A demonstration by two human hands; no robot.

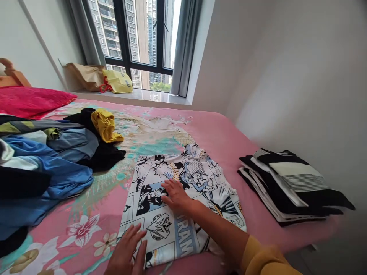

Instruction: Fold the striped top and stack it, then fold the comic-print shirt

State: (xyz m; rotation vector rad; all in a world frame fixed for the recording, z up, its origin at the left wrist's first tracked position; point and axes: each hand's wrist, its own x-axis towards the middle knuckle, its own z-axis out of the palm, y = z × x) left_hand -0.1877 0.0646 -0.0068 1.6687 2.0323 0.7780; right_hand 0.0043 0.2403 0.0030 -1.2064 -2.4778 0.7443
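A white garment with a black and blue comic-strip print [183, 179] lies flat on the pink floral bedsheet [229, 133]. My right hand [175, 194] rests palm down on the middle of it, fingers spread. At the garment's near left edge my left hand [127, 252] lies flat too, fingers apart, partly on the cloth and partly on the sheet. Neither hand grips anything.
A loose heap of blue, black and yellow clothes [57, 160] lies on the bed's left. A folded black-and-white stack [289, 183] sits at the right edge by the wall. A red pillow [31, 100] is far left; paper bags [100, 78] stand on the windowsill.
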